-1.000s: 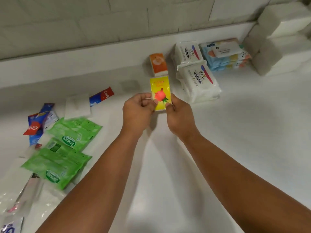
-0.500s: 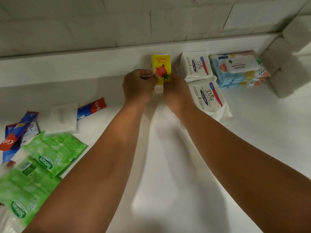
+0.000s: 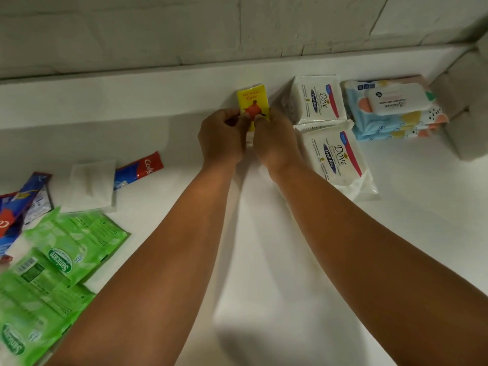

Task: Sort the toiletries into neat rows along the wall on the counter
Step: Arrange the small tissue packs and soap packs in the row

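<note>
Small yellow "Rose" packet, white counter
Left hand and right hand are pinching it by the grey tiled wall, Dove "Fresh Red" packs just right.

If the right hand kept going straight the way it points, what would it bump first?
Probably the white back ledge, just behind the yellow packet that the right hand pinches.
</note>
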Demonstrator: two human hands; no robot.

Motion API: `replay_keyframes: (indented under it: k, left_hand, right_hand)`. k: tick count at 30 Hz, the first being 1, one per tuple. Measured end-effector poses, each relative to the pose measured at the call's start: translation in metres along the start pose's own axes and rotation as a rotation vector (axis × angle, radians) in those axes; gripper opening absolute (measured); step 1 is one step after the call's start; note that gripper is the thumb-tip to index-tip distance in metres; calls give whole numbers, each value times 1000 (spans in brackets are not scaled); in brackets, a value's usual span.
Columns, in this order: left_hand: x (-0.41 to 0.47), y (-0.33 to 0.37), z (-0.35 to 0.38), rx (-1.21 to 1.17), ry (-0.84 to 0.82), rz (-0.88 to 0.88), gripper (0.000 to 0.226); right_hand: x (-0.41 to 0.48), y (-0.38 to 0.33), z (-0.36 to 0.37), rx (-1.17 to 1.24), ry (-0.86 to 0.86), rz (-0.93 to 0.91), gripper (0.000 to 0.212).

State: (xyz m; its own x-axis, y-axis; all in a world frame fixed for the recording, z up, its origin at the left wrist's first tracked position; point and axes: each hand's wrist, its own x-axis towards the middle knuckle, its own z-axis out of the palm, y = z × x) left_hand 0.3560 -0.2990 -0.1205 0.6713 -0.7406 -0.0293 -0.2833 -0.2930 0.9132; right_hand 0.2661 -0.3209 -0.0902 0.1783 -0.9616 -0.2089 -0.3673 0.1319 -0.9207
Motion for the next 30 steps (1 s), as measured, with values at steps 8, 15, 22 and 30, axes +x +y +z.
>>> replay_keyframes:
  k: [8, 15, 22, 30]
  left_hand:
    - [-13, 8, -12, 32, 52, -17, 26]
    - [-95, 28, -8, -109, 89, 135, 12]
    - [-137, 35, 40, -190, -279, 63, 45]
    - [-116, 37, 67, -220, -281, 5, 67]
  right_hand:
    - [-44, -15, -21, -138, -108, -144, 30]
    - [-85, -13, -96, 9, 27, -296, 32]
    - [-59, 37, -158, -43, 234, -174, 20]
    - [-28, 44, -163, -223, -18, -14, 24]
